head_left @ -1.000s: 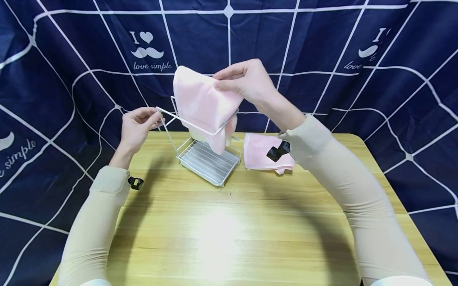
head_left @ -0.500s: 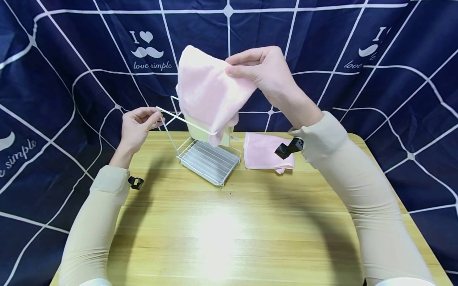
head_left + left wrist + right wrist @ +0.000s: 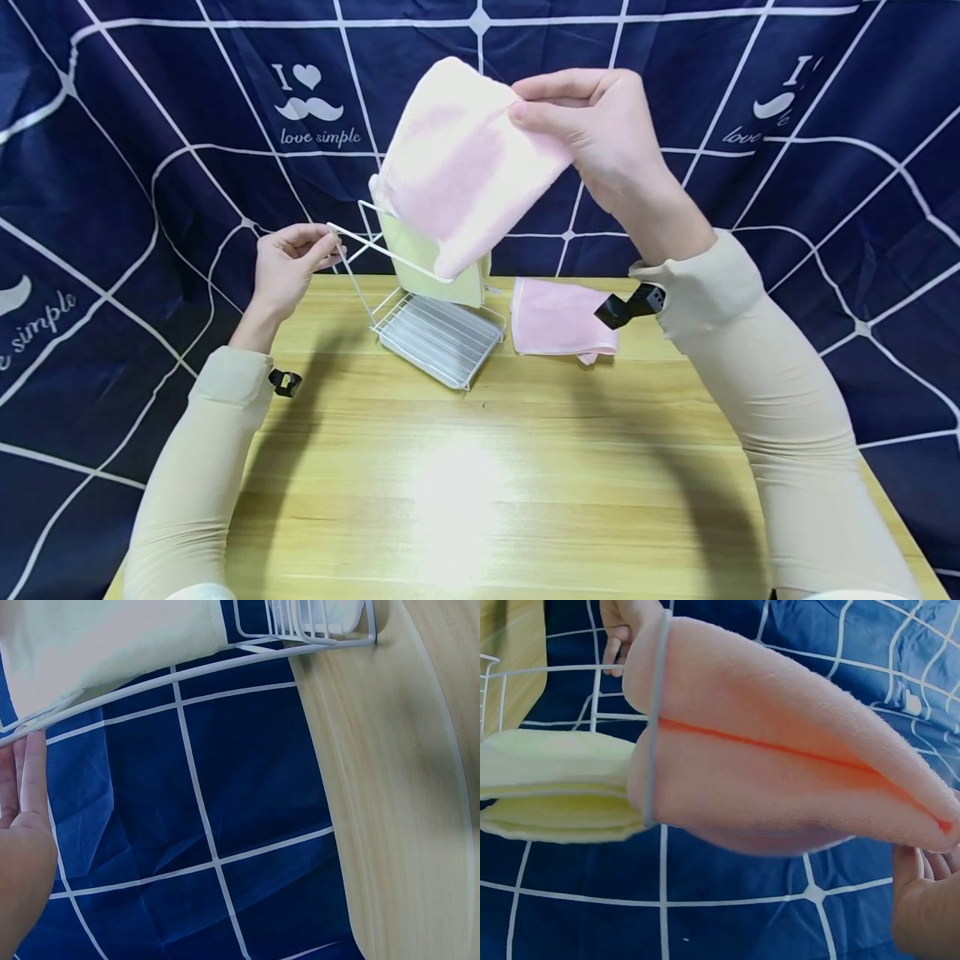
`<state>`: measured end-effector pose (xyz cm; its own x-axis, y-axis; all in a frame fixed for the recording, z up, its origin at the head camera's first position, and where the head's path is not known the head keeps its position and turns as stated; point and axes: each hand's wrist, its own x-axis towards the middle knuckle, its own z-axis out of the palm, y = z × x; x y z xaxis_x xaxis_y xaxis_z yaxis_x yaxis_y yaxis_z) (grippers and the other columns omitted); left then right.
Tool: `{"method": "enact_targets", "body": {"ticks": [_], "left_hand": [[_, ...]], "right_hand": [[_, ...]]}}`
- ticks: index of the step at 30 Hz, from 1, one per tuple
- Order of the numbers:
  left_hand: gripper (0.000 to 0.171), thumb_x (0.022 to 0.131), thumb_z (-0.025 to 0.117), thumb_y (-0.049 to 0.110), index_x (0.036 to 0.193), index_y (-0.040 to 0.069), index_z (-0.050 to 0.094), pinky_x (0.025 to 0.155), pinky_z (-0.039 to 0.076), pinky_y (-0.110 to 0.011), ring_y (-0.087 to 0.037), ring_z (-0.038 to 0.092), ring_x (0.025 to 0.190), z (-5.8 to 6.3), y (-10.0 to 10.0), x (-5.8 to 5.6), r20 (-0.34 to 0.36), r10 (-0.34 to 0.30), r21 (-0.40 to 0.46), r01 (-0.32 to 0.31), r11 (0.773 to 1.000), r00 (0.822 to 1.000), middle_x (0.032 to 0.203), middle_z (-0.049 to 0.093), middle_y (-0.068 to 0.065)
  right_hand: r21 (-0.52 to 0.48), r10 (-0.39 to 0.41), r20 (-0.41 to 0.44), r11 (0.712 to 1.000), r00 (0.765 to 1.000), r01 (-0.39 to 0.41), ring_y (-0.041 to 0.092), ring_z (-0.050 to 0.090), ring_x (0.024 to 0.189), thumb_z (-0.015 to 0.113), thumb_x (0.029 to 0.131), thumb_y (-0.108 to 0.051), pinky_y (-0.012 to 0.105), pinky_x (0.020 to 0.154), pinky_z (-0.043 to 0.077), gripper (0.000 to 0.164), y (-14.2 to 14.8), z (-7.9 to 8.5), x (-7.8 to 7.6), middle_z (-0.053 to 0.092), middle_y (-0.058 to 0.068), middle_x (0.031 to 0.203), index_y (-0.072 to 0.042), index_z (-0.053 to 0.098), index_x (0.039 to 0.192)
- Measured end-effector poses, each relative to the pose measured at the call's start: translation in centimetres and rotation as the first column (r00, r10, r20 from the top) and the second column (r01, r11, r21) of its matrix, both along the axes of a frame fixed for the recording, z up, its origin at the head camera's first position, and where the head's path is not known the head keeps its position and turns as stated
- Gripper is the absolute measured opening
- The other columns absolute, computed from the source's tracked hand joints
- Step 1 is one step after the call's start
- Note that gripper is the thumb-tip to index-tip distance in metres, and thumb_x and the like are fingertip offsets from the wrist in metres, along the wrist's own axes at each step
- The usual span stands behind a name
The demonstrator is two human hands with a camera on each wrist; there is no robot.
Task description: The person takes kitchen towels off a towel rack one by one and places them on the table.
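My right hand (image 3: 603, 125) pinches the upper edge of a pink towel (image 3: 472, 158), raised above a white wire rack (image 3: 438, 337). In the right wrist view the folded pink towel (image 3: 780, 750) stretches from the fingers to the rack, and a thin rack bar (image 3: 658, 712) crosses its far end. My left hand (image 3: 288, 262) holds the rack's upper left corner between thumb and fingers. A pale yellow towel (image 3: 423, 254) hangs on the rack, partly hidden behind the pink one.
A second pink towel (image 3: 558, 317) lies folded on the wooden table (image 3: 360, 467), right of the rack. Behind stands a dark blue curtain (image 3: 247, 100) with white lines. The rack's lower tray sits near the table's back edge.
My right hand has moved up and to the right, drawing the pink towel higher and uncovering more of the yellow towel. The left hand and the rack have stayed in place.
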<state>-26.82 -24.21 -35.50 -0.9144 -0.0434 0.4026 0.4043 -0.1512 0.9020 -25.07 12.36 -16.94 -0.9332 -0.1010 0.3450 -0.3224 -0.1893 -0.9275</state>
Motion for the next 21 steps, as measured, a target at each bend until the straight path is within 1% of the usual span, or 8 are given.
{"method": "enact_targets", "body": {"ticks": [4,7,12,17,21], "left_hand": [[0.024,0.095,0.067,-0.013,0.088,0.008,0.077,0.075,0.069,-0.022,-0.008,0.077,0.073,0.0,0.0,0.0,0.000,0.000,0.001,0.000,1.000,1.000,0.078,0.078,0.002],[0.024,0.095,0.068,-0.013,0.089,0.008,0.077,0.076,0.069,-0.022,-0.008,0.077,0.073,0.0,0.0,-0.1,-0.002,0.001,0.000,-0.001,1.000,1.000,0.079,0.078,0.002],[0.024,0.095,0.067,-0.013,0.089,0.008,0.077,0.075,0.069,-0.022,-0.008,0.077,0.073,0.0,-0.1,-0.1,-0.005,-0.001,0.001,0.001,1.000,1.000,0.079,0.078,0.002],[0.019,0.095,0.068,-0.013,0.092,0.003,0.078,0.075,0.068,-0.021,-0.008,0.077,0.073,-0.1,-0.1,0.0,-0.011,0.005,-0.008,-0.005,1.000,1.000,0.081,0.078,0.002],[0.016,0.095,0.069,-0.011,0.094,0.001,0.078,0.075,0.068,-0.020,-0.007,0.077,0.073,-0.1,-0.1,0.0,-0.013,0.012,-0.021,-0.013,1.000,1.000,0.082,0.079,0.003]], "right_hand": [[-0.029,-0.014,-0.035,0.999,0.999,0.013,0.020,0.077,0.074,0.084,0.081,0.011,0.025,0.069,0.069,0.016,0.8,0.4,0.2,0.081,0.013,0.087,0.006,0.081,0.096],[-0.044,-0.018,-0.038,0.999,0.999,0.017,0.020,0.078,0.074,0.085,0.081,0.011,0.025,0.068,0.069,0.016,1.4,0.6,0.3,0.081,0.013,0.087,0.007,0.081,0.096],[-0.076,-0.014,-0.008,0.997,1.000,0.013,0.021,0.078,0.070,0.086,0.078,0.013,0.026,0.064,0.068,0.018,2.7,0.8,0.4,0.081,0.015,0.084,0.008,0.080,0.094],[-0.069,-0.020,0.010,0.997,1.000,0.021,0.021,0.078,0.068,0.089,0.075,0.012,0.026,0.062,0.068,0.021,4.3,0.7,0.5,0.081,0.015,0.085,0.009,0.080,0.094],[-0.101,-0.025,0.037,0.994,0.999,0.028,0.022,0.078,0.066,0.086,0.074,0.017,0.027,0.059,0.067,0.021,5.8,0.5,0.5,0.081,0.017,0.084,0.010,0.080,0.093]]}}
